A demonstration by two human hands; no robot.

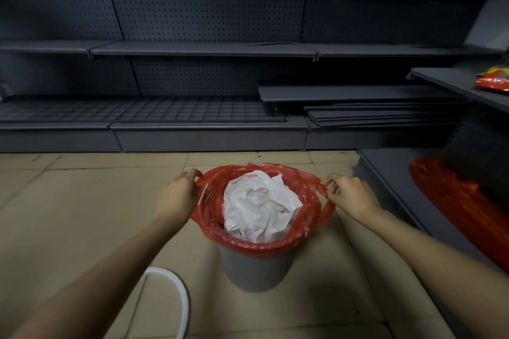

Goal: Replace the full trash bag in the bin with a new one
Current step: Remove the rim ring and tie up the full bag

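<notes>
A grey bin (254,270) stands on the tiled floor in front of me. A red plastic bag (248,245) lines it, folded over the rim, and crumpled white paper (259,206) fills it. My left hand (177,195) grips the bag's left handle loop at the rim. My right hand (349,195) pinches the right handle loop with its fingertips. A second red bag (454,201) lies on the low shelf to the right.
Dark metal shelving (203,49) with pegboard backing runs along the far wall, with loose shelf boards (371,113) stacked low on the right. A red and yellow packet (495,80) lies on the right shelf. A white ring (179,297) lies on the floor near my left forearm.
</notes>
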